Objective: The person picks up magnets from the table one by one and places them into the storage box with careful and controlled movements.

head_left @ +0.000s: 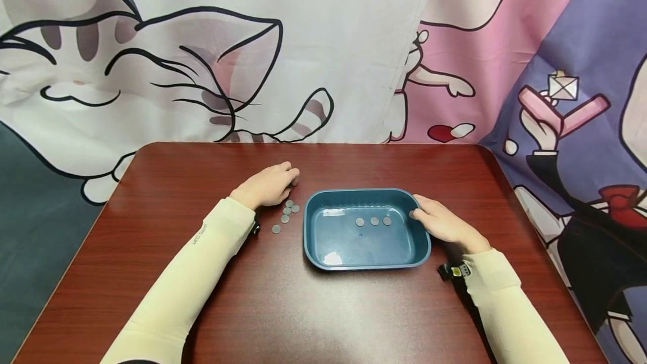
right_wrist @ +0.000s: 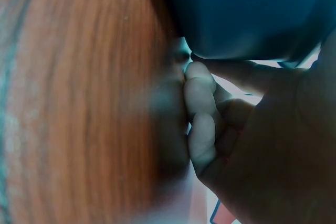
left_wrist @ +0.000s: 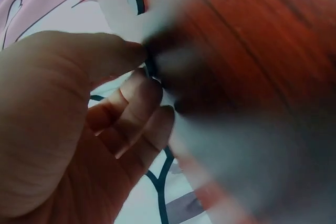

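Printed cloth spans the far side. Red-brown surface in front, near edge cut off. Pale sleeves reach in from near left and near right, also cut off. Blue tray sits right of center; only a dark, partial side of it shows in the right wrist view. Right hand: thumb at the tray's right rim, fingers bent on the outer side, holding it; far fingers hidden from above. Left hand: left of the tray, palm down, thumb and fingertip pinching a small thin disc, edge-on and dark, likely a coin. Five loose coins visible between left hand and tray, just beside the hand; three coins in a row inside the tray, faces unreadable.
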The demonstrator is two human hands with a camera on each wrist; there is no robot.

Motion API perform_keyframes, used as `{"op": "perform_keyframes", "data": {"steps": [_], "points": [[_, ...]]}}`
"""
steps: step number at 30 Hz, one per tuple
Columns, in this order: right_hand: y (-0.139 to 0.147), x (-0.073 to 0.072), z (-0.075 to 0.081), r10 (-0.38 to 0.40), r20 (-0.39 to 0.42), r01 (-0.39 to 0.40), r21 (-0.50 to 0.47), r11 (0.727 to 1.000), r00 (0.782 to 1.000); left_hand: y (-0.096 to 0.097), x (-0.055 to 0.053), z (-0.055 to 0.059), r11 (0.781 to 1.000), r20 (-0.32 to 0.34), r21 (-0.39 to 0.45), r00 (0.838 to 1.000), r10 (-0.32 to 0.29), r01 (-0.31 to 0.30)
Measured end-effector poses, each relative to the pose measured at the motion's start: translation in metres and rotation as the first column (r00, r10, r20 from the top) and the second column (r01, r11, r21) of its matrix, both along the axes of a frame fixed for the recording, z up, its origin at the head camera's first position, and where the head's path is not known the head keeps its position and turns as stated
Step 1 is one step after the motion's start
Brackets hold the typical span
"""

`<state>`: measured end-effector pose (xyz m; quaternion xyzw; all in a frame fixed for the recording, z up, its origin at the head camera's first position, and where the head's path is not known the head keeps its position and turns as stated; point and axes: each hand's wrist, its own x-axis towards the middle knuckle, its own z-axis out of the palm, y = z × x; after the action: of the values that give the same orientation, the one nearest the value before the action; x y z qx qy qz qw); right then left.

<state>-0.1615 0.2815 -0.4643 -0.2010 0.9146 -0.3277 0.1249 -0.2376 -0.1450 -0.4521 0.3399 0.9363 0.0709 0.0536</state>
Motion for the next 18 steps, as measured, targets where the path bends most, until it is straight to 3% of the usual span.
{"op": "perform_keyframes", "data": {"steps": [5, 9, 18], "points": [[0.000, -0.001, -0.001, 0.015, -0.036, -0.016, -0.018, 1.000, 0.999, -0.001, 0.002, 0.005, 0.999, 0.045, -0.010, 0.999, 0.031, -0.031], [-0.001, -0.001, 0.000, 0.007, -0.016, -0.007, -0.023, 1.000, 1.000, -0.002, 0.005, 0.014, 0.999, 0.060, 0.003, 0.997, 0.043, -0.043], [0.000, 0.000, 0.000, -0.007, 0.005, 0.007, -0.013, 1.000, 1.000, 0.015, 0.017, 0.045, 0.997, -0.071, 0.068, 0.997, -0.039, 0.043]]}}
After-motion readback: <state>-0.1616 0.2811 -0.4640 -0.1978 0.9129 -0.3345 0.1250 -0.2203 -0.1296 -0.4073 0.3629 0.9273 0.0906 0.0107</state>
